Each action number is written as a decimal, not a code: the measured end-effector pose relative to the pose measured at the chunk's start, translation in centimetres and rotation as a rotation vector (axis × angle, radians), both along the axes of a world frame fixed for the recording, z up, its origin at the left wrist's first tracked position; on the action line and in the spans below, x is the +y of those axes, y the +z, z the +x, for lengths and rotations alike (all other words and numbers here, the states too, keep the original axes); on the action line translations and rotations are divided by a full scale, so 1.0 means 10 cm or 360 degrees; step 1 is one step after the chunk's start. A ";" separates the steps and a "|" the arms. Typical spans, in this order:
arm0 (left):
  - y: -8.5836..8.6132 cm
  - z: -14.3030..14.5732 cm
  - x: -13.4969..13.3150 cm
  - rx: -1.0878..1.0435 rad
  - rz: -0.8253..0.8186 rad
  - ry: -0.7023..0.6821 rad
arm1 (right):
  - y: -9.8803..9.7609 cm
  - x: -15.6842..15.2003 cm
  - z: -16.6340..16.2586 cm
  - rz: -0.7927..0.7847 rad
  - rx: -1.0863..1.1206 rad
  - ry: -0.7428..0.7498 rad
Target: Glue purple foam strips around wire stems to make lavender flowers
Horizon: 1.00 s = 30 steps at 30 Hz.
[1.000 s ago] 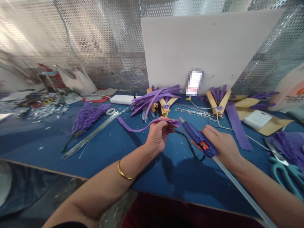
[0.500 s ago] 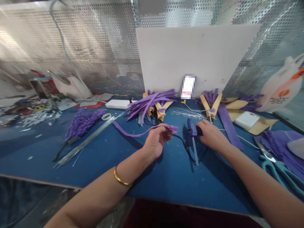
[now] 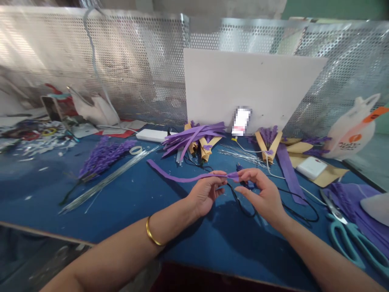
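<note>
We're at a blue worktop (image 3: 127,219), scraps (image 3: 45,136) strewn at left. Perforated metal panel (image 3: 136,73) behind, one white board (image 3: 237,81) against it, upper centre. Counts: one purple strip (image 3: 182,180) mid-frame; one glue gun (image 3: 249,185) on the worktop, partly hidden by our right hand (image 3: 264,198); one pair of teal scissors (image 3: 335,210), lower right; one loose lavender bunch (image 3: 105,158), left; three paper-wrapped bunches (image 3: 275,144), two centre, one right. Our left hand (image 3: 205,196) pinches the strip near its right end. Right: fingertips at that end, thumb parted; can't tell if they touch.
</note>
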<state>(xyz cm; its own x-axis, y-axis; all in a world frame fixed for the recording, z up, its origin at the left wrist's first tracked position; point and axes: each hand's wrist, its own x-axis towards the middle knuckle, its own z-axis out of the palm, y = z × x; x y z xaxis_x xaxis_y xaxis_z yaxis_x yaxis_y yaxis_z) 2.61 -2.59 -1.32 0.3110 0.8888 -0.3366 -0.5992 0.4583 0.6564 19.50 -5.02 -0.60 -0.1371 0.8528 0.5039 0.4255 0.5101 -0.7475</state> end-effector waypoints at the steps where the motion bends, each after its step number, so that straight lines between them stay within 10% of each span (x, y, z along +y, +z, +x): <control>1: -0.01 0.01 -0.01 -0.0002 0.0011 -0.0009 | -0.02 -0.01 -0.02 0.0029 -0.0002 -0.0029; 9: -0.01 0.03 -0.03 0.0093 0.0095 -0.0099 | -0.01 0.00 0.02 0.0168 -0.0133 -0.0198; 14: 0.08 -0.02 -0.18 0.0812 0.0732 -0.0407 | 0.03 0.01 0.06 0.0382 -0.0170 -0.0264; 18: 0.15 -0.07 -0.30 0.1194 0.1452 0.0203 | 0.05 -0.01 0.09 0.0515 -0.0257 -0.0226; 21: 0.17 -0.06 -0.25 0.1217 0.1481 0.0555 | 0.05 -0.03 0.08 0.0595 -0.0297 -0.0186; 30: 0.09 -0.05 -0.16 0.1248 0.1547 0.0175 | 0.07 -0.06 0.08 0.0575 -0.0249 -0.0176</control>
<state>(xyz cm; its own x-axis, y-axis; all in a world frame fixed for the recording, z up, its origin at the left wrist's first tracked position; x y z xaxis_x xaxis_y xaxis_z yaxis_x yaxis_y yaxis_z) 2.14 -4.20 -0.41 0.2322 0.8815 0.4111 0.1007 -0.4422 0.8912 20.34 -5.61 0.10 -0.1536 0.6384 0.7542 0.5869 0.6730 -0.4501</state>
